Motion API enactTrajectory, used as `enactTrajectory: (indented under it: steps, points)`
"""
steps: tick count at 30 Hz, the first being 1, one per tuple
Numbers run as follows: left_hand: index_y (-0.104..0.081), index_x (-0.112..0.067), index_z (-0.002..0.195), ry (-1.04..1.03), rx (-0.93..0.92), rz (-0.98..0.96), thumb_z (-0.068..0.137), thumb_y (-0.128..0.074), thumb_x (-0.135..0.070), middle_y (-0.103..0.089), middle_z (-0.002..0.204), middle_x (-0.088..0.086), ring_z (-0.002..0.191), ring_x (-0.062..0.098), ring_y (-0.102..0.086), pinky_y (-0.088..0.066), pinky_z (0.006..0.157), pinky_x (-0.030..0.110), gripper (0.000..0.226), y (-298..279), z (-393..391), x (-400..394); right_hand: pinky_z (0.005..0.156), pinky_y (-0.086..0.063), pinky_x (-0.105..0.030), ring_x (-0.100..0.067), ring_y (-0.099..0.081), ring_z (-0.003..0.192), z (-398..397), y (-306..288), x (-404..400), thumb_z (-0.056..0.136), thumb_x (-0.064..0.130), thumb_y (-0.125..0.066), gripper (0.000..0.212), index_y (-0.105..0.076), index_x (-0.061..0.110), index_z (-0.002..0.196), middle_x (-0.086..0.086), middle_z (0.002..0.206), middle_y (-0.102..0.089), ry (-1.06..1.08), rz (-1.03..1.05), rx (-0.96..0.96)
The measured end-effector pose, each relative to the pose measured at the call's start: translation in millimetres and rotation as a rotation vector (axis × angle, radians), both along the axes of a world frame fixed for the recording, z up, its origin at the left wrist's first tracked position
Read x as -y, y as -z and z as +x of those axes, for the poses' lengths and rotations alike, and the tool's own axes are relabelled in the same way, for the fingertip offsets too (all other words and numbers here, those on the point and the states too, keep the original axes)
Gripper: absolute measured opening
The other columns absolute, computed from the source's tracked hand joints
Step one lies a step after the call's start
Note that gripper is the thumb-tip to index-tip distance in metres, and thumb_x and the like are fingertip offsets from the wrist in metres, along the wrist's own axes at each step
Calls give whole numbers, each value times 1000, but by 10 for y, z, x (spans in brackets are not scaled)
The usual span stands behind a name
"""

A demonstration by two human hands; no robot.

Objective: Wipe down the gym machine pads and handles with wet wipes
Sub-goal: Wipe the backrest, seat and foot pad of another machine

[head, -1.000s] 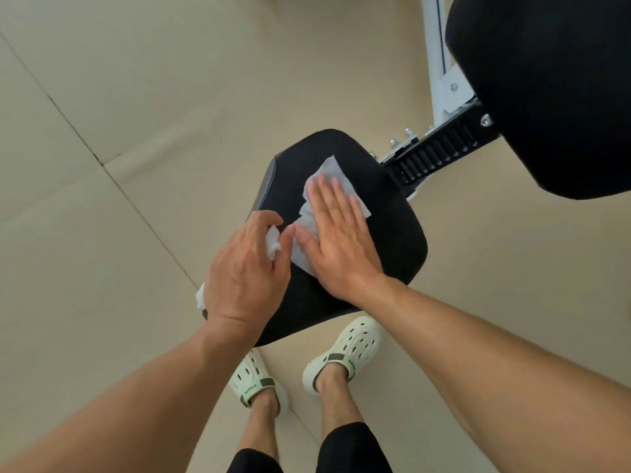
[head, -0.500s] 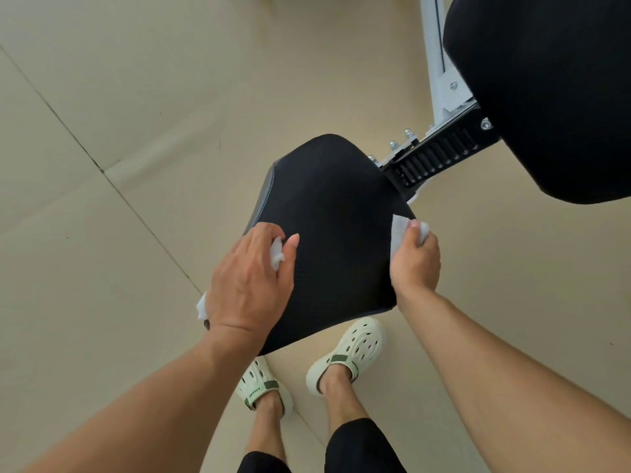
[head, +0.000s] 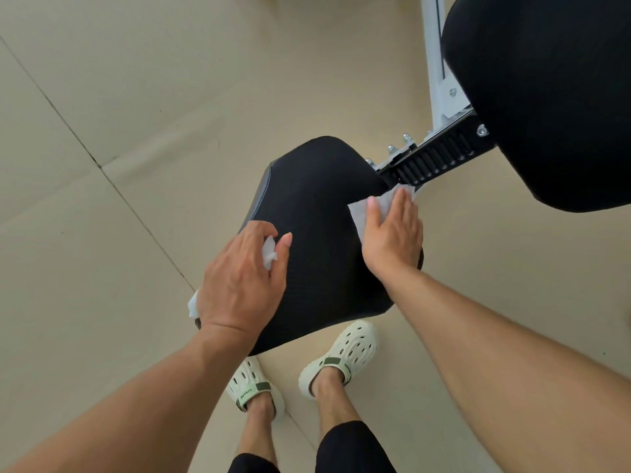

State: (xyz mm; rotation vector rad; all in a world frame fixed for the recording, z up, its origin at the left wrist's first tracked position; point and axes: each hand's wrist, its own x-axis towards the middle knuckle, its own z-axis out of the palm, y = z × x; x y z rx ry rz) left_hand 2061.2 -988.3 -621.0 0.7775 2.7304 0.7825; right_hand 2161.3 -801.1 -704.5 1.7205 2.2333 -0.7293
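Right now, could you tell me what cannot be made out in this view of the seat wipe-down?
Head view only:
- Wipe under the left hand: mostly hidden by the hand; only scraps show.
- Seat pad underside and right rim: hidden by the pad and the right hand.
- Back pad: cut off by the top and right edges.
- White frame: its base is hidden behind the pads.
- Handles: none in view.

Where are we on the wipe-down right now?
Done: cannot tell, the seat pad shows no wet marks. In hand: the right hand presses a flat wipe on the seat's right edge; the left hand holds a crumpled wipe against its left side. Left: the back pad, with no wipe on it; no handles are in view.
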Motion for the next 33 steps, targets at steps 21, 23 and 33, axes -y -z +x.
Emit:
enactTrajectory:
  steps: [21, 23, 33]
  points:
    - [-59, -38, 83, -1017, 459, 331, 81, -65, -43, -69, 91, 21, 67, 25, -59, -56, 70, 50, 9, -199, -314, 1008, 128, 1, -40, -16, 10, 158, -115, -706, 1686, 109, 47, -12, 66, -3, 13, 164, 0, 172, 8, -845, -22, -260]
    - [-59, -35, 87, -1015, 484, 358, 85, -65, -39, -68, 87, 18, 65, 23, -57, -53, 65, 44, 8, -204, -277, 1046, 128, -1, -40, -15, 7, 158, 28, -704, 1623, 109, 49, -16, 66, -6, 15, 164, 3, 172, 5, -935, -43, -272]
    - [-62, -24, 95, -995, 541, 443, 91, -66, -29, -60, 69, 6, 56, 17, -52, -48, 55, 32, 7, -202, -195, 1132, 128, 5, -40, -17, 2, 158, -1223, -487, 715, 106, 51, -25, 61, -41, 16, 152, -2, 168, -22, -797, 5, 4]
